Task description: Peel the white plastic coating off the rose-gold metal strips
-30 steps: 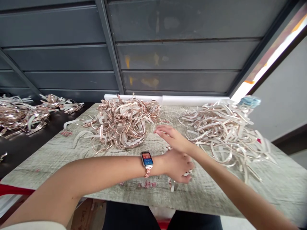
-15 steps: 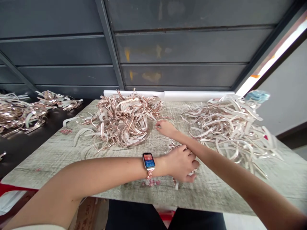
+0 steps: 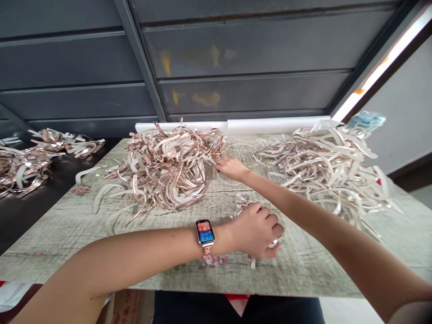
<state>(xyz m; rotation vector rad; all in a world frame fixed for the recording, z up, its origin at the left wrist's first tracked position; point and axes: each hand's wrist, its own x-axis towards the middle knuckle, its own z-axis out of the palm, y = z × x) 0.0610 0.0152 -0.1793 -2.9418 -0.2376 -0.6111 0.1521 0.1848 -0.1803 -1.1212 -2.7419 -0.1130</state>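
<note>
My left hand (image 3: pixel 258 230), a watch (image 3: pixel 204 232) on its wrist, is curled closed low over the table. It grips a small bundle of shiny rose-gold and white strips (image 3: pixel 243 203), whose ends stick out above and below the fist. My right hand (image 3: pixel 232 169) stretches across, beyond the left one, to the right side of a tangled pile of strips (image 3: pixel 184 173). Its fingertips are pinched together at the end of a white strip (image 3: pixel 208 159) of that pile. The fingertips are partly hidden.
A second heap of paler strips (image 3: pixel 320 166), with clear plastic on it, lies on the right of the wood-patterned table (image 3: pixel 162 274). More strips (image 3: pixel 30 162) lie on a dark surface at left. White rolls (image 3: pixel 276 126) line the back edge, before a grey panelled wall (image 3: pixel 249 49).
My right hand has moved slightly left to the pile's edge, its fingertips now at a white strip. My left hand keeps its grip on the bundle. The camera view has shifted a little.
</note>
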